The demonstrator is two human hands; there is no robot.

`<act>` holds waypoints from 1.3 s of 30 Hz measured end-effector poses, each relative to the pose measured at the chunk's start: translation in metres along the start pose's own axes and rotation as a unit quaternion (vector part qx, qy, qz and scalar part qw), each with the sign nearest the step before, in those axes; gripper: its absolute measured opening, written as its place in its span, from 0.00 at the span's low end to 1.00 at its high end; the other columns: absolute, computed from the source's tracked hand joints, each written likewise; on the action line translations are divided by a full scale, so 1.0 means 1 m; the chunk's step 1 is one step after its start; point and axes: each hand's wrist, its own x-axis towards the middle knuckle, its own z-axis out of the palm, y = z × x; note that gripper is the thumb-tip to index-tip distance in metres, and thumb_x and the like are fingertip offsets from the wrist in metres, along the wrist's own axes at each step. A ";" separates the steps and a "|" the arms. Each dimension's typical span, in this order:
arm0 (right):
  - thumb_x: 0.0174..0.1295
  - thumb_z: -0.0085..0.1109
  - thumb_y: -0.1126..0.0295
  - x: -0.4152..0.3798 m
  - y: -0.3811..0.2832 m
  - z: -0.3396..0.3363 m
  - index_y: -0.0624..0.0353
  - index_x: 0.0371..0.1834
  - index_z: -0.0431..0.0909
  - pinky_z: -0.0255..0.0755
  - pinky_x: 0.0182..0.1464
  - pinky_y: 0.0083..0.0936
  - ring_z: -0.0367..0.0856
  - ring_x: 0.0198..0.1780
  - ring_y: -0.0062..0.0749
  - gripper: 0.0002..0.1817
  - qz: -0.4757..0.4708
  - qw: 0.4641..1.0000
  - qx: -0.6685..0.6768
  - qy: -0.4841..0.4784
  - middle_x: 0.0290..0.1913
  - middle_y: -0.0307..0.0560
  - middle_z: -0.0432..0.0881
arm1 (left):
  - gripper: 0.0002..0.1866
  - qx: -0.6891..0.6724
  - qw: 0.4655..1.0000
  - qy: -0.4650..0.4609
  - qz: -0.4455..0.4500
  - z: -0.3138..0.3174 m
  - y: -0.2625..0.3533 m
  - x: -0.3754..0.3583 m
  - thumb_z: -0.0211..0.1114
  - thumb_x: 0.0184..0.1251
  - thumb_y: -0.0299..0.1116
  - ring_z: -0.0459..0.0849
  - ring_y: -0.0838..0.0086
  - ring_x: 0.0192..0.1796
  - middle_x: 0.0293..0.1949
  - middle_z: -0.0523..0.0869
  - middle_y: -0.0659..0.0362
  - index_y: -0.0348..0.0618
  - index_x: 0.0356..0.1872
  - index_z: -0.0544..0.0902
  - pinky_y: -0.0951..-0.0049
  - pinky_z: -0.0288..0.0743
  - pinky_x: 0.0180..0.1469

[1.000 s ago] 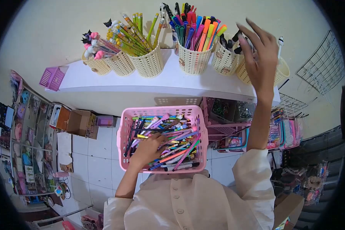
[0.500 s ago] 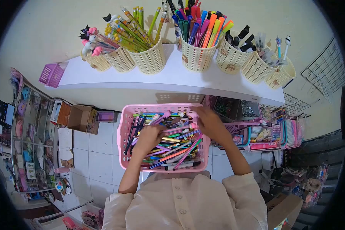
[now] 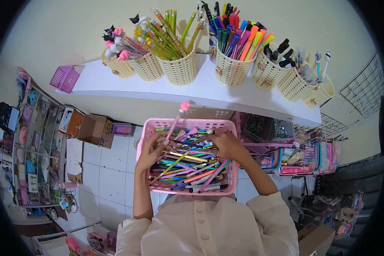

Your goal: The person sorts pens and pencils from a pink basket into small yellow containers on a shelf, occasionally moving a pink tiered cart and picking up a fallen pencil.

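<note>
A pink plastic basket [image 3: 232, 173] full of mixed pens, pencils and markers sits in front of my body. My left hand [image 3: 150, 152], over the basket's left side, is closed on a pink pen [image 3: 173, 127] with a pink figure on top; the pen stands up at a slant, topper above the far rim. My right hand [image 3: 229, 147] reaches into the far right part of the basket with fingers curled down among the pens. Dark pens lie by its fingertips, and what it grips is partly hidden.
Beyond the basket, a white shelf [image 3: 149, 98] carries several cream woven cups [image 3: 179, 70] of pencils, markers and pens. A small purple basket [image 3: 65, 80] stands at its left end. Cardboard boxes [image 3: 92, 129] are at left, and bins of packaged goods [image 3: 298, 158] at right.
My left hand has lifted the pink pen upright out of the pile. My right hand has moved down and left into the pens. The view has shifted slightly.
</note>
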 end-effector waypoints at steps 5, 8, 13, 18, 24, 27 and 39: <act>0.42 0.52 0.72 0.004 0.001 0.028 0.59 0.34 0.73 0.68 0.32 0.37 0.75 0.31 0.46 0.13 0.012 0.994 -0.071 -0.087 0.27 0.54 0.75 | 0.08 -0.133 0.983 0.084 0.096 -0.001 0.006 0.002 0.50 0.60 0.29 0.60 0.83 0.17 0.25 0.73 0.58 0.40 0.39 0.64 0.84 0.55 0.21; 0.46 0.49 0.70 -0.001 0.002 0.016 0.61 0.25 0.74 0.69 0.33 0.38 0.76 0.31 0.46 0.07 -0.002 0.999 -0.036 0.014 0.25 0.54 0.75 | 0.07 -0.196 0.968 0.108 0.114 -0.012 0.005 0.002 0.47 0.62 0.33 0.59 0.84 0.16 0.21 0.70 0.60 0.40 0.36 0.65 0.86 0.52 0.19; 0.49 0.49 0.69 -0.008 -0.019 -0.013 0.63 0.30 0.74 0.69 0.33 0.39 0.75 0.31 0.48 0.09 0.040 0.997 -0.003 -0.067 0.27 0.56 0.75 | 0.09 -0.169 0.956 0.197 0.138 -0.010 -0.002 0.008 0.45 0.64 0.36 0.57 0.87 0.15 0.16 0.67 0.64 0.41 0.33 0.67 0.87 0.49 0.16; 0.51 0.49 0.66 -0.006 -0.022 0.021 0.64 0.30 0.74 0.68 0.34 0.39 0.74 0.32 0.48 0.12 0.002 0.999 0.029 -0.033 0.27 0.56 0.75 | 0.17 -0.111 0.959 0.226 0.130 -0.001 0.007 0.009 0.43 0.64 0.36 0.58 0.87 0.14 0.16 0.67 0.63 0.43 0.53 0.60 0.88 0.49 0.14; 0.52 0.52 0.63 -0.008 -0.010 -0.022 0.65 0.33 0.74 0.66 0.35 0.31 0.75 0.31 0.41 0.14 0.010 0.973 0.155 -0.171 0.28 0.54 0.76 | 0.19 -0.173 0.962 0.182 0.110 -0.003 0.004 0.011 0.44 0.63 0.30 0.60 0.85 0.19 0.24 0.70 0.62 0.46 0.56 0.56 0.87 0.51 0.17; 0.52 0.51 0.64 -0.028 0.000 -0.059 0.64 0.35 0.73 0.67 0.33 0.27 0.75 0.29 0.37 0.14 0.029 0.968 0.143 -0.205 0.27 0.52 0.76 | 0.15 -0.224 0.951 0.186 0.107 -0.006 0.002 0.009 0.49 0.60 0.30 0.58 0.86 0.18 0.26 0.70 0.61 0.43 0.48 0.62 0.87 0.50 0.17; 0.52 0.53 0.69 -0.012 -0.096 -0.054 0.63 0.37 0.68 0.68 0.31 0.27 0.77 0.32 0.34 0.12 -0.028 0.971 0.230 0.059 0.32 0.51 0.75 | 0.14 -0.221 0.952 0.086 0.195 0.087 0.065 0.000 0.49 0.60 0.40 0.63 0.84 0.20 0.24 0.69 0.63 0.39 0.39 0.65 0.86 0.54 0.20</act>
